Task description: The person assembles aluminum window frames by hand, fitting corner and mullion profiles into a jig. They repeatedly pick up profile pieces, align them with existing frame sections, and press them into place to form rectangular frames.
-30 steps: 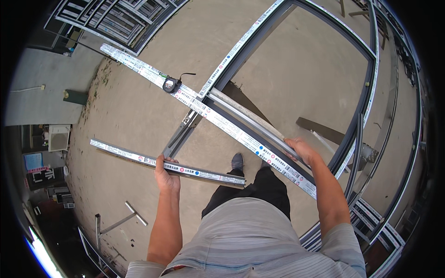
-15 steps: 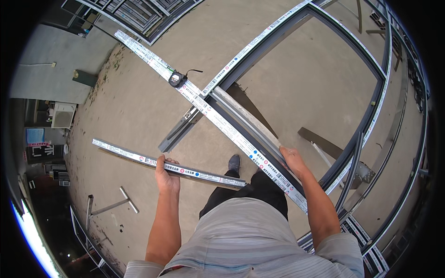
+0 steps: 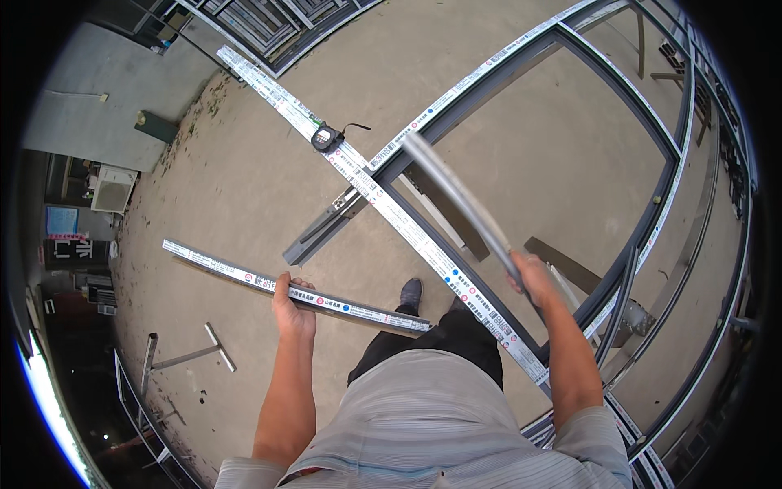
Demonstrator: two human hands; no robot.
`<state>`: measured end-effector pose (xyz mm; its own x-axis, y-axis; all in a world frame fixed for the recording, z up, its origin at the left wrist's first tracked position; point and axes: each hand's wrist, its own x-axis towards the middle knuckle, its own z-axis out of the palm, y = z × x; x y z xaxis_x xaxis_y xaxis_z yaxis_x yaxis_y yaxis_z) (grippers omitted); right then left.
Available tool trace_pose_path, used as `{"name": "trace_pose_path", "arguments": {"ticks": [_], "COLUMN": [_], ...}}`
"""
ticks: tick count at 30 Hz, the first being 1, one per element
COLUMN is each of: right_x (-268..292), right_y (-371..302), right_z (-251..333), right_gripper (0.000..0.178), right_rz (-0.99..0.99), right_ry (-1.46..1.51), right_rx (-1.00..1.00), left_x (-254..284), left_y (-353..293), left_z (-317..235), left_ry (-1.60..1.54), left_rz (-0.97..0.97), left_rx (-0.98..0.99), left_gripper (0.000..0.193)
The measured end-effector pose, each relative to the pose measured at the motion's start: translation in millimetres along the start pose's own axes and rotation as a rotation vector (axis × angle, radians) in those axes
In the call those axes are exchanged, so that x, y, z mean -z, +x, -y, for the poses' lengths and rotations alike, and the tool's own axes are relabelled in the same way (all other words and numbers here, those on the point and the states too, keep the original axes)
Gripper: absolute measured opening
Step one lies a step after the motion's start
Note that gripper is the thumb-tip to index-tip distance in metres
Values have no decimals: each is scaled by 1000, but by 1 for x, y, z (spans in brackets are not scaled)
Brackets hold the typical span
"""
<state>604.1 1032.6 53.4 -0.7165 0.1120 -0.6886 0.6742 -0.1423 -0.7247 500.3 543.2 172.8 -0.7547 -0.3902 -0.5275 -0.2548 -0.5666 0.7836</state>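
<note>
My left hand (image 3: pixel 292 303) grips a short aluminium bar (image 3: pixel 244 279) wrapped in printed film, held level in front of my body. My right hand (image 3: pixel 531 275) is closed on the near end of a bare grey metal strip (image 3: pixel 456 196), which rises blurred away from me. Below it a long film-wrapped bar (image 3: pixel 383 200) lies diagonally across a large dark window frame (image 3: pixel 652 220) on the concrete ground. A tape measure (image 3: pixel 326 137) sits on that long bar near its far part.
A short dark profile (image 3: pixel 322 226) lies under the long bar. Metal grilles (image 3: pixel 244 24) lean at the far left and more frames (image 3: pixel 717 106) at the right. A T-shaped metal piece (image 3: pixel 191 352) lies on the ground at the left. My shoe (image 3: pixel 411 293) shows below.
My right hand has left the long film-wrapped bar and now lifts a grey strip, which swings upward. The left hand keeps its hold on the short bar.
</note>
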Motion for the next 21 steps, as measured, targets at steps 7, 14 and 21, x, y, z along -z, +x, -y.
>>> {"name": "trace_pose_path", "arguments": {"ticks": [7,14,21], "right_x": [-12,-69,-71], "right_y": [-2,-33,-51], "right_z": [-2,-24,-10], "right_gripper": [50,52,55], "right_rz": [-292,-325,-407], "right_ry": [-60,-415,-493], "right_rx": [229,231,157], "left_x": [14,18,15], "left_y": [5,21,37], "left_z": [1,-2,-3], "left_ry": [-12,-26,-3], "left_rz": [-42,4,0], "left_rx": [30,58,107], "left_gripper": [18,19,20]}}
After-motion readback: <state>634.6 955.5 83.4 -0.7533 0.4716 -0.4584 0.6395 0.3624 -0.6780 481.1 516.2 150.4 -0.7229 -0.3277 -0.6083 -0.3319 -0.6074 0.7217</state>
